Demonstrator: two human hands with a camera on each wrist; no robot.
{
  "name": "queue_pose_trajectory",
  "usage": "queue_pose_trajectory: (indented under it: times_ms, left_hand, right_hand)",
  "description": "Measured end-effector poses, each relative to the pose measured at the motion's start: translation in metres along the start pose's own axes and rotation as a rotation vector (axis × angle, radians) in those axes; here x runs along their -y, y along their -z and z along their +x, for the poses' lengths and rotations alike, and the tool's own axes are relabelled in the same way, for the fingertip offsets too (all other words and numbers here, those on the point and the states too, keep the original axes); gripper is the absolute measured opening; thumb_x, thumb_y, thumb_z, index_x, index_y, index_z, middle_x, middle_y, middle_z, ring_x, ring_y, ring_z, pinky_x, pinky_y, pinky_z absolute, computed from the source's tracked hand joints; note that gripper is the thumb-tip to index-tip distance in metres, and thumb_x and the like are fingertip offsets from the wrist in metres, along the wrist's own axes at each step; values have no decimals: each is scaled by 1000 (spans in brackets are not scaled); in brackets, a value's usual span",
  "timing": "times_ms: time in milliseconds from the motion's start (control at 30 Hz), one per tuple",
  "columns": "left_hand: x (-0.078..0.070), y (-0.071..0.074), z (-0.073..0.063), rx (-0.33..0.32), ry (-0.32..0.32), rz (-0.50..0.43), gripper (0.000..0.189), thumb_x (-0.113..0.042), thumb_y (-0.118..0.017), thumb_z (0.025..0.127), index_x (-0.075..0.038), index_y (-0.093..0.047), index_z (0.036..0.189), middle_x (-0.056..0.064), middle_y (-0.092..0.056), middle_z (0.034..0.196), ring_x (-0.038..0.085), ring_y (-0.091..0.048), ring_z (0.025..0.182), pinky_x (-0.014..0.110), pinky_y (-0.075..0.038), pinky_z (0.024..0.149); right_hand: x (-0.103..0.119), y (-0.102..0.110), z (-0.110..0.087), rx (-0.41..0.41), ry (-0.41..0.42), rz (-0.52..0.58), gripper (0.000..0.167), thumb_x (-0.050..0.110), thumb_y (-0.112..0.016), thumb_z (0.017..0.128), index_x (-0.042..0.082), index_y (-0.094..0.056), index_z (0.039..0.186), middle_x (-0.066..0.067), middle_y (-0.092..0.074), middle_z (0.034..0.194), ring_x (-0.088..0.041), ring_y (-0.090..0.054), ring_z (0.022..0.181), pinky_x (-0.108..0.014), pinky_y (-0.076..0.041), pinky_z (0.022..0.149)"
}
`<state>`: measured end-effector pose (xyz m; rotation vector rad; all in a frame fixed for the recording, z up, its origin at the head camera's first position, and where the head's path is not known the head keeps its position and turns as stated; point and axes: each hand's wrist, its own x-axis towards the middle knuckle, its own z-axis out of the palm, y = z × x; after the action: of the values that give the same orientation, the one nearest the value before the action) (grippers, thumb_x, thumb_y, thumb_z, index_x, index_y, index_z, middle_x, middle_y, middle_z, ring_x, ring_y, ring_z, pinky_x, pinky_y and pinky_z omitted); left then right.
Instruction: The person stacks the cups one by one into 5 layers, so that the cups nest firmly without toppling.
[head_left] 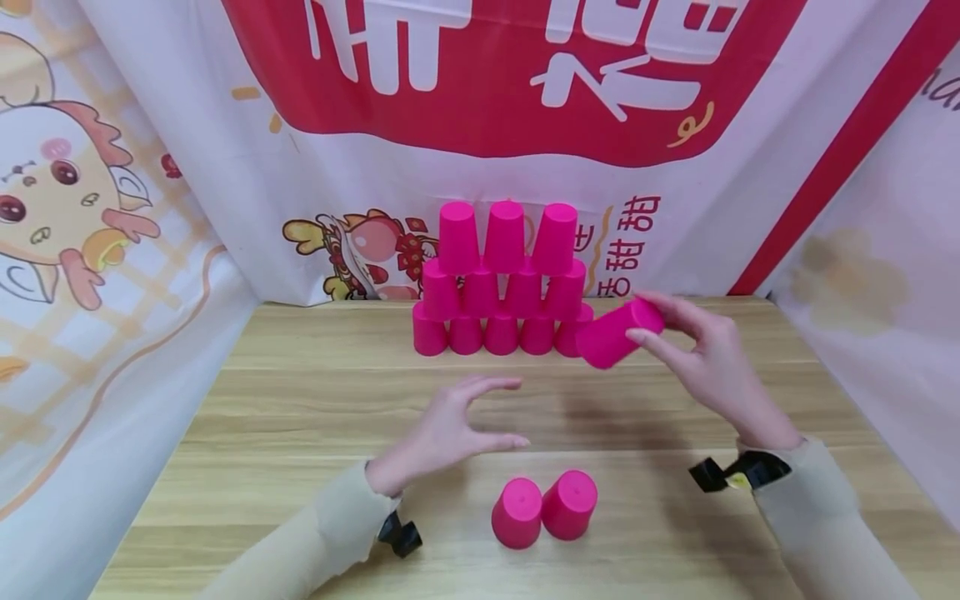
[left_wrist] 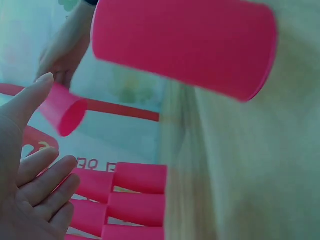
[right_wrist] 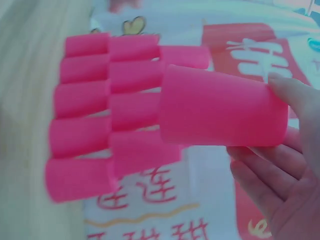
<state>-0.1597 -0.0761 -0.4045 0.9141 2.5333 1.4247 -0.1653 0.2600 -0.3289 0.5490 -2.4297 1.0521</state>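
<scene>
My right hand (head_left: 708, 358) pinches a pink cup (head_left: 613, 333) near its base, tilted with its mouth toward the lower left. The cup is off the table, in front of the right end of a stack of upside-down pink cups (head_left: 501, 292). That stack has three rows, with three cups on top and several in each row below. Holding nothing, my left hand (head_left: 453, 425) hovers over the table with thumb and fingers apart. Just below it, two upside-down pink cups (head_left: 517, 512) stand side by side. One loose cup (left_wrist: 185, 45) looms large in the left wrist view.
The stack stands at the back of the wood-grain table (head_left: 315, 375), close to a printed cloth backdrop (head_left: 352, 175). More cloth walls (head_left: 862, 208) enclose the left and right sides. A black wrist camera (head_left: 401, 535) is strapped to each forearm.
</scene>
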Motion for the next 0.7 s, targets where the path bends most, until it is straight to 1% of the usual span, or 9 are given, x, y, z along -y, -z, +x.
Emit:
queue_pose_trajectory:
  times_ms: [67, 133, 233, 333, 433, 533, 600, 700]
  left_hand:
    - [0, -3, -9, 17, 26, -16, 72, -46, -88, 78, -31, -59, 142, -18, -56, 141, 8, -48, 133, 51, -42, 107]
    - [0, -6, -17, 30, 27, -25, 71, -44, -89, 78, -32, -60, 142, -20, -57, 139, 8, -49, 131, 51, -42, 107]
    - [0, -11, -28, 65, 30, -69, 70, -43, -90, 78, -32, -61, 140, -19, -58, 138, 9, -50, 131, 53, -42, 107]
    - [-1, -16, -37, 109, 33, -95, 70, -47, -89, 77, -34, -61, 139, -20, -58, 137, 8, -50, 131, 53, -42, 107]
    - [0, -20, -44, 151, 31, -114, 70, -49, -89, 76, -35, -61, 139, -20, -58, 137, 8, -50, 131, 54, -42, 107]
    - [0, -24, -48, 184, 46, -134, 69, -48, -89, 77, -36, -61, 139, -20, -59, 136, 8, -51, 130, 56, -41, 107]
    - [1, -25, -49, 206, 64, -149, 68, -47, -88, 77, -37, -60, 139, -19, -60, 135, 8, -51, 130, 57, -41, 107]
    - [3, -27, -50, 228, 68, -162, 68, -47, -89, 77, -34, -62, 138, -14, -62, 134, 8, -52, 129, 57, -41, 107]
  right_hand:
    - [6, 1, 11, -35, 17, 13, 57, 11, -81, 89, 22, -62, 142, -1, -69, 124, -6, -64, 103, -13, -51, 85]
    - [16, 2, 24, -66, 22, 43, 58, 10, -82, 88, 22, -63, 141, 1, -69, 124, -8, -65, 104, -15, -51, 87]
    - [30, 5, 43, -109, 14, 83, 57, 10, -83, 86, 20, -63, 139, 3, -68, 126, -12, -65, 107, -17, -52, 89]
    - [42, 7, 66, -151, -5, 129, 54, 13, -84, 86, 16, -64, 136, 2, -68, 126, -14, -65, 109, -20, -52, 90]
    - [54, 8, 90, -182, -22, 166, 51, 18, -83, 87, 14, -64, 135, 1, -68, 126, -16, -65, 110, -24, -53, 91]
    - [65, 9, 113, -188, -33, 175, 50, 24, -82, 88, 16, -64, 135, 2, -68, 127, -17, -65, 111, -26, -54, 93]
    - [71, 8, 127, -176, -44, 174, 51, 29, -81, 89, 18, -64, 136, 3, -67, 129, -16, -65, 112, -27, -53, 94]
    - [76, 5, 147, -150, -71, 167, 52, 35, -79, 90, 22, -63, 138, 5, -66, 132, -15, -64, 114, -27, -52, 96]
